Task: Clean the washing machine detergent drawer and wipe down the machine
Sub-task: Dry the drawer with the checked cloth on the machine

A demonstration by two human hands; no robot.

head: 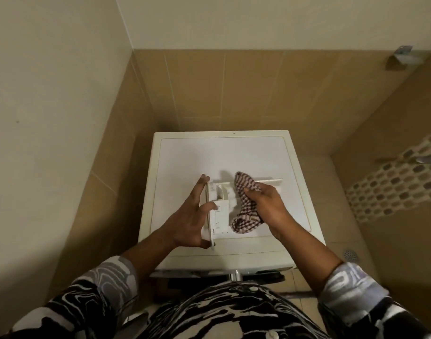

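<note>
1. Tan-tiled corner is enclosing a white washing machine [234, 155]; its top is serving as the work surface.
2. Detergent drawer [220, 211] is lying on that top, nearer the front edge than the back, with its front panel facing left.
3. Left hand [190, 221] is spanning the panel with fingers spread, thumb at the near end, fingertips hooking the far end.
4. Right hand [265, 204] is clutching a bunched checked cloth [245, 221] against the drawer's right side.
5. Judgement: bracing firmly is preventing sliding; a cloth corner should be reaching into each compartment.
</note>
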